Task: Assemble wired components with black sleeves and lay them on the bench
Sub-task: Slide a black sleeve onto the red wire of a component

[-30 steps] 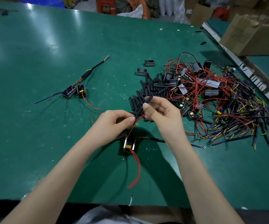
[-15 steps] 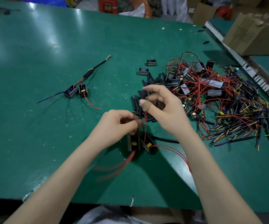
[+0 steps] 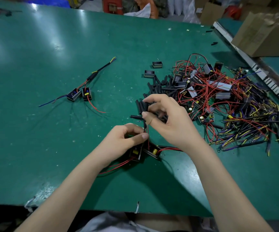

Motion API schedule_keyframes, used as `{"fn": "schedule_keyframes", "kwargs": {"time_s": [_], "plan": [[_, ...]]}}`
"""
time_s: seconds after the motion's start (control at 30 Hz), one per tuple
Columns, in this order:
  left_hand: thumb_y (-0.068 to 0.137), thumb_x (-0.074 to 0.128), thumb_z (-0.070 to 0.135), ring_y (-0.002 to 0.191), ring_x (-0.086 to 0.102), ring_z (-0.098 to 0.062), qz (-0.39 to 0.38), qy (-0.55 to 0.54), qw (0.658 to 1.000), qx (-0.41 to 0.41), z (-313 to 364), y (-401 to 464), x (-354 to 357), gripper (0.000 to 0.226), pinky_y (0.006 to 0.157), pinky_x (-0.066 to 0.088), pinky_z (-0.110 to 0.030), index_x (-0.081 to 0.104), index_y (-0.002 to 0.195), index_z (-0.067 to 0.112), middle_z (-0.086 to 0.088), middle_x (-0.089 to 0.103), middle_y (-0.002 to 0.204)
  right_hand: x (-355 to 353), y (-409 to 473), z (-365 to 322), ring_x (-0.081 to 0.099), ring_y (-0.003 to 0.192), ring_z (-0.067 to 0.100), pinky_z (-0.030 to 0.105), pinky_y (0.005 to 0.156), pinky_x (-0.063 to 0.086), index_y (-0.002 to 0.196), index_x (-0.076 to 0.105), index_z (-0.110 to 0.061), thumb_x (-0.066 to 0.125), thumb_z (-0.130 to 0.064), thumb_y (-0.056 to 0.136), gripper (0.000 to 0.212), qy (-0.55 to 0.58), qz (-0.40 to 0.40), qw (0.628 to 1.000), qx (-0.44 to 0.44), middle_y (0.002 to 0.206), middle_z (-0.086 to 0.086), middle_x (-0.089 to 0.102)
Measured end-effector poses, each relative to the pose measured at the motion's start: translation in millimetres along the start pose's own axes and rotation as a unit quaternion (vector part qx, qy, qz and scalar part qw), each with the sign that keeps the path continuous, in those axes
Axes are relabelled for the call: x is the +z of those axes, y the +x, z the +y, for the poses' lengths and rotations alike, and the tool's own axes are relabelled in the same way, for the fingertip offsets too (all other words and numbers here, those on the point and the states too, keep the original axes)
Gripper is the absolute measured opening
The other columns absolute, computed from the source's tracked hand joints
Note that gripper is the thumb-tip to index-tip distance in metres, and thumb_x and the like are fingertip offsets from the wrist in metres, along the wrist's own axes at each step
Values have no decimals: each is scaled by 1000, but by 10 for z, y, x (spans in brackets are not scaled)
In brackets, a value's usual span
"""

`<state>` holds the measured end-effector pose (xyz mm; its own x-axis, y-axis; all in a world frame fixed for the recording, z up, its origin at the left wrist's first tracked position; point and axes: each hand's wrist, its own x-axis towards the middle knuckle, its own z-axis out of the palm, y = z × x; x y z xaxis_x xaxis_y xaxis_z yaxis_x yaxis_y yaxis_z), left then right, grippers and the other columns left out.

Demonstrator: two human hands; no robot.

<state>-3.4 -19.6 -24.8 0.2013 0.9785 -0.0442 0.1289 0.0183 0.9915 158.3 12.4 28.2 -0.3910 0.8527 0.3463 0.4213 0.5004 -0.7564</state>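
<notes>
A cardboard box (image 3: 267, 34) sits on the neighbouring surface off to the right, past the metal rail; its top is folded over and what is inside cannot be seen. On the green bench (image 3: 51, 139) two small black open-topped housings (image 3: 157, 64) lie by themselves, and they look hollow from here.

The left hand (image 3: 127, 141) is curled, thumb and forefinger pinching thin red wires (image 3: 148, 129) just above two small black modules (image 3: 145, 152), each with a yellow part inside, which rest on the bench under the hand. More red wire trails from them toward the bench's near edge.

The right hand (image 3: 170, 124) is loosely curled above and right of the left one. Its thumb, wrapped in tan tape, and a finger hold a short black sleeve (image 3: 145, 124) upright on the tops of those red wires. The other fingers arch, half open, over the loose pile of black sleeves (image 3: 158, 91).

Right of that pile is a tangle of red, yellow and purple wires with more modules mixed in (image 3: 227, 97).

Well apart on the left lies a finished pair of modules (image 3: 80, 94), side by side, their wires gathered into one black-sleeved lead running up and away.
</notes>
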Motion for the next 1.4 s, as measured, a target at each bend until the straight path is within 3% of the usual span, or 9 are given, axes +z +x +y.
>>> {"fn": "schedule_keyframes", "kwargs": {"time_s": [0.13, 0.3, 0.37, 0.53, 0.7, 0.9, 1.0, 1.17, 1.4], "plan": [[69, 70, 35, 75, 62, -7, 9, -51, 999, -6, -15, -40, -33, 18, 74, 50, -19, 70, 77, 19, 6, 72, 82, -42, -55, -3, 46, 81, -4, 9, 75, 34, 104, 52, -47, 66, -25, 86, 31, 1, 18, 1000, -1, 81, -18, 55], [87, 63, 27, 100, 66, -14, -50, -94, 994, 11, 14, -75, -44, 16, 88, 50, -22, 60, 87, 11, -3, 73, 103, -45, -71, -10, 49, 77, 1, 9, 73, 35, 100, 47, -50, 64, -28, 86, 32, 19, 55, 998, 1, 83, -10, 58], [86, 61, 24, 102, 66, -24, -78, -111, 991, -3, 21, -97, -80, 15, 91, 51, -34, 58, 92, 10, -9, 71, 107, -34, -75, -13, 48, 75, -2, 8, 72, 34, 101, 46, -50, 62, -30, 85, 30, 18, 76, 997, -4, 81, -10, 56], [73, 73, 26, 86, 66, -23, -114, -154, 979, -70, 47, -153, -98, 30, 78, 54, -30, 58, 98, 20, -11, 72, 97, -28, -92, 7, 49, 72, 4, 14, 73, 37, 103, 48, -47, 62, -30, 85, 27, 41, 105, 994, 0, 81, -9, 59], [80, 72, 6, 72, 50, -6, -21, -41, 999, -26, 89, -91, 59, 26, 67, 44, -17, 52, 94, 16, 3, 51, 80, 31, -144, 6, 56, 68, 7, 22, 70, 45, 101, 51, -43, 64, -30, 84, 25, 74, 152, 985, 13, 78, -12, 64], [88, 62, 6, 59, 50, 0, 88, -23, 996, -15, 98, 2, 239, 16, 56, 44, -12, 55, 91, 20, 4, 53, 75, 139, -219, 112, 56, 70, 3, 20, 71, 41, 111, 46, -36, 67, -25, 87, 34, 142, 253, 955, 68, 76, -15, 65], [91, 60, 12, 61, 51, -7, 67, 32, 997, 1, 86, 19, 265, 11, 56, 46, -16, 62, 84, 21, 0, 59, 73, 125, -186, 152, 52, 67, 8, 23, 70, 40, 119, 41, -31, 67, -22, 87, 42, 134, 238, 959, 74, 76, -9, 65], [93, 57, 24, 58, 50, -8, 64, 65, 996, 9, 57, 55, 277, 18, 55, 45, -22, 60, 86, 8, -1, 57, 71, 80, -107, 192, 48, 60, 2, 15, 66, 39, 122, 36, -36, 69, -24, 83, 53, 91, 152, 982, 61, 71, -23, 64], [93, 58, 18, 56, 46, -8, 64, -2, 998, 22, 28, 76, 282, 16, 50, 44, -19, 53, 78, 13, 2, 51, 66, 177, -178, 257, 45, 59, 4, 14, 64, 37, 119, 41, -31, 69, -15, 86, 46, 154, 136, 974, 96, 67, -16, 64]]}}
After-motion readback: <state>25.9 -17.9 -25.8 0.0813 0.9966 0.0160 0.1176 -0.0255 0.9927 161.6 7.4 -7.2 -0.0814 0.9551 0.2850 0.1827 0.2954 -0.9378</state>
